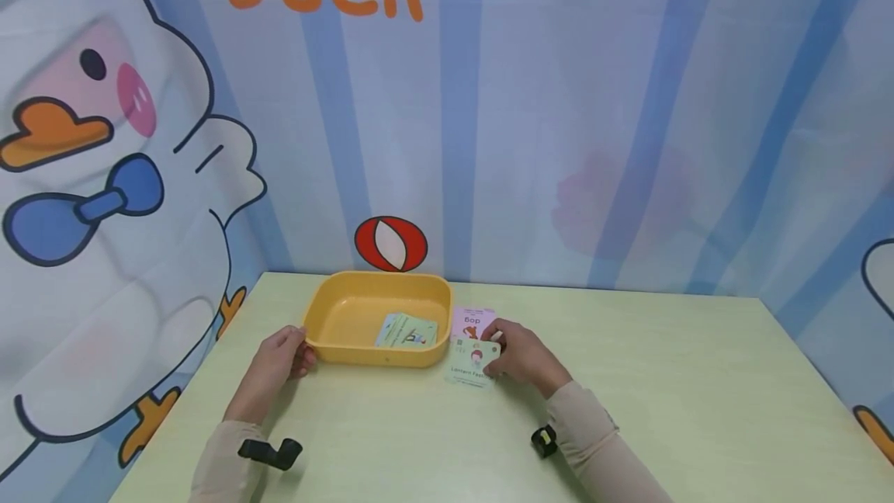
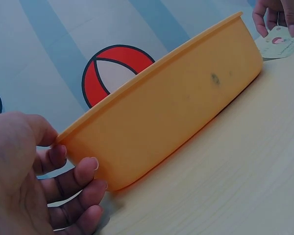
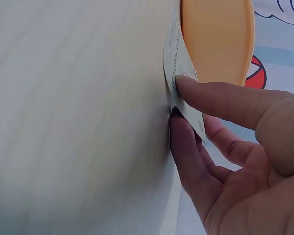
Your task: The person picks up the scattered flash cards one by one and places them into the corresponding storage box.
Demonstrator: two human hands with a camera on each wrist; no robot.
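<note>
My left hand (image 1: 282, 355) holds the near left corner of a yellow plastic tray (image 1: 380, 356), thumb at the rim and fingers against the outer wall, as the left wrist view shows. Inside the tray, toward its right, lie a few pale green cards (image 1: 408, 330). My right hand (image 1: 522, 355) pinches the edge of a light green picture card (image 1: 469, 363) between thumb and fingers, just right of the tray. In the right wrist view this card (image 3: 179, 61) is tilted, its held edge raised. Behind it lies a pink card (image 1: 473, 320) reading "dog", partly covered.
Both sit on a pale wooden table (image 1: 663, 379). A blue striped curtain (image 1: 517, 99) with duck pictures hangs along the table's far edge. Black straps with small devices (image 1: 268, 452) are worn on both sleeved wrists.
</note>
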